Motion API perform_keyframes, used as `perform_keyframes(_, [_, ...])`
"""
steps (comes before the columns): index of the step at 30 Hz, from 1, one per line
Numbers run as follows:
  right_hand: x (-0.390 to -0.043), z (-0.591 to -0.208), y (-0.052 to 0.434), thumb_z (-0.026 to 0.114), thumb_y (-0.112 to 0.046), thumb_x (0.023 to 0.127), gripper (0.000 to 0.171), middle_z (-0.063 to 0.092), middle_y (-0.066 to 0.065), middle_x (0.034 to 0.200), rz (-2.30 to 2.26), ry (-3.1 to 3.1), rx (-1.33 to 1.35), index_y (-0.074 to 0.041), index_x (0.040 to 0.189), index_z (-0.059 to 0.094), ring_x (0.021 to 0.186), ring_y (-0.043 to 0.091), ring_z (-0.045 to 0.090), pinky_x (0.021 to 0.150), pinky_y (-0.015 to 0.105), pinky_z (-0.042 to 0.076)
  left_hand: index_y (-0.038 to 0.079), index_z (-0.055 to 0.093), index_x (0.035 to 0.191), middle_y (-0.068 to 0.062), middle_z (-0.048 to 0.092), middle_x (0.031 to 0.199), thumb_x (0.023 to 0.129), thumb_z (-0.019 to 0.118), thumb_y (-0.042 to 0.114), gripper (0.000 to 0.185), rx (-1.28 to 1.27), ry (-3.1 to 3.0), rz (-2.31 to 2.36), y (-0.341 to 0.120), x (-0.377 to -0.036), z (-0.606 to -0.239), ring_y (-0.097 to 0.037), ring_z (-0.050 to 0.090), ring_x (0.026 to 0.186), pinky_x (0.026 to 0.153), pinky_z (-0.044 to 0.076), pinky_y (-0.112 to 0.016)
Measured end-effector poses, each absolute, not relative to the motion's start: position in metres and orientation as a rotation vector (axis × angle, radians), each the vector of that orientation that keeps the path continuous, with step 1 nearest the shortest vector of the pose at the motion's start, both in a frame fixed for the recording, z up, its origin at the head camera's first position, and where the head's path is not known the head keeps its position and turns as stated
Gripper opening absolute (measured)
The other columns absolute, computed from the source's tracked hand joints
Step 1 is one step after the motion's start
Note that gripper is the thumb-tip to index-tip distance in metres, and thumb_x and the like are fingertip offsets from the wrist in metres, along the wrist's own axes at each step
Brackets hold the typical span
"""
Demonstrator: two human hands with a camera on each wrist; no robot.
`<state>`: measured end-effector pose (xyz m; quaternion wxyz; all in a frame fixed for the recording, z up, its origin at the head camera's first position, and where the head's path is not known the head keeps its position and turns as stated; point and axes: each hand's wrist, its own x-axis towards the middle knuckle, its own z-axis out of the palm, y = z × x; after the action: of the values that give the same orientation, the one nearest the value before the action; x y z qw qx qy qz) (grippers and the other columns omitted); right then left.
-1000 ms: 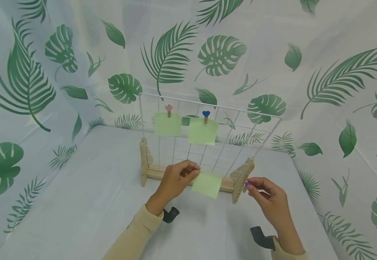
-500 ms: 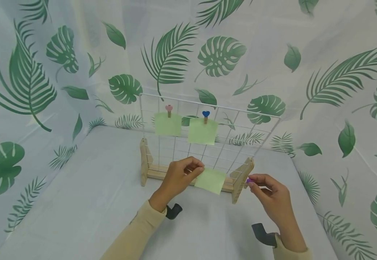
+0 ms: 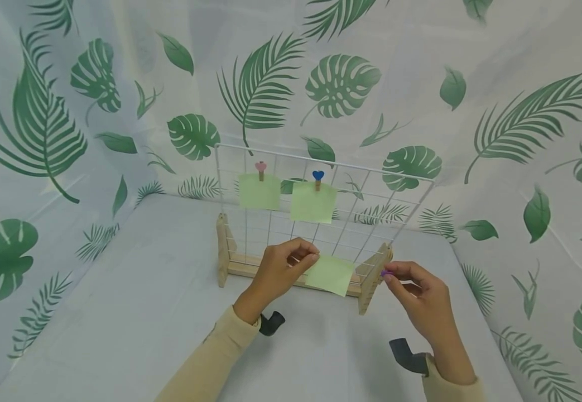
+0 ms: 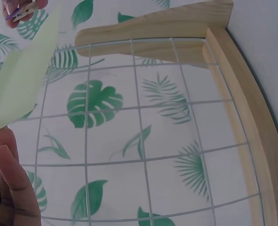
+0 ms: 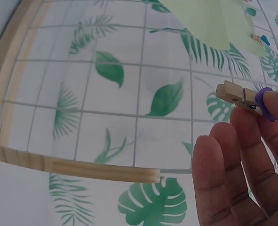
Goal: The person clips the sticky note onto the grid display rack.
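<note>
Left hand (image 3: 280, 268) pinches green note (image 3: 331, 274) centre frame; right hand (image 3: 418, 296) pinches purple clip (image 5: 244, 98). Lift note against grid (image 3: 371, 184) wire upper right, open clip, bite both.

Wore long sleeves of pale beige, soft-looking cloth on both arms, the left sleeve (image 3: 205, 363) running up from the lower edge of the head view and ending in a plain cuff at the wrist, the right sleeve (image 3: 448, 388) showing only as a short stretch of cuff. Carried a dark grey, curved mount under each wrist: the left mount (image 3: 272, 322) stubby and bent like a small elbow, the right mount (image 3: 408, 357) broader and flatter. Left both hands, the left hand (image 3: 278, 271) and the right hand (image 3: 423, 304), bare, with no gloves, rings or watch; kept short, unpainted nails.
</note>
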<state>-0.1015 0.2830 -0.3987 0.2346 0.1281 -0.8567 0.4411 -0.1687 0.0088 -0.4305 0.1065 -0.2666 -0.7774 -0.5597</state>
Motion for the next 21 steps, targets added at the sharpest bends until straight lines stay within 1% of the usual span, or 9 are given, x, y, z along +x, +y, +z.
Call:
perform_keyframes(4, [-0.103,-0.395,0.283,0.075,0.015,0.093,0.018,0.075,-0.005,0.099,1.203,-2.350,0.357,0.004,0.107,0.076,0.092,-0.006,0.064,0.077,0.008,0.053,0.007,0.077,0.107,-0.004,0.079,0.096,0.105,0.073,0.012,0.007,-0.792,-2.278,-1.645,0.010,-0.170,-0.429,-0.012,0.070,0.081,0.075,0.060,-0.025])
perform_keyframes(6, [-0.103,-0.394,0.283,0.075,0.014,0.093,0.018,0.075,-0.005,0.099,1.194,-2.351,0.355,0.004,0.108,0.076,0.093,-0.007,0.063,0.077,0.008,0.053,0.007,0.077,0.108,-0.005,0.080,0.097,0.105,0.073,0.012,0.007,-0.799,-2.267,-1.643,0.011,-0.171,-0.428,-0.012,0.070,0.081,0.075,0.060,-0.025])
perform_keyframes(14, [-0.104,-0.392,0.283,0.074,0.015,0.093,0.018,0.071,-0.018,0.104,1.190,-2.328,0.355,0.004,0.109,0.075,0.094,-0.007,0.063,0.079,0.007,0.052,0.007,0.077,0.108,-0.005,0.080,0.097,0.105,0.073,0.011,0.007,-0.822,-2.238,-1.651,0.014,-0.173,-0.426,-0.011,0.071,0.079,0.075,0.060,-0.025])
perform_keyframes(21, [-0.105,-0.388,0.282,0.075,0.013,0.094,0.018,0.070,-0.020,0.104,1.189,-2.319,0.330,0.004,0.109,0.075,0.094,-0.007,0.063,0.080,0.007,0.051,0.006,0.077,0.108,-0.006,0.080,0.098,0.104,0.074,0.011,0.007,-0.812,-2.236,-1.649,0.018,-0.173,-0.418,-0.014,0.073,0.081,0.077,0.061,-0.025])
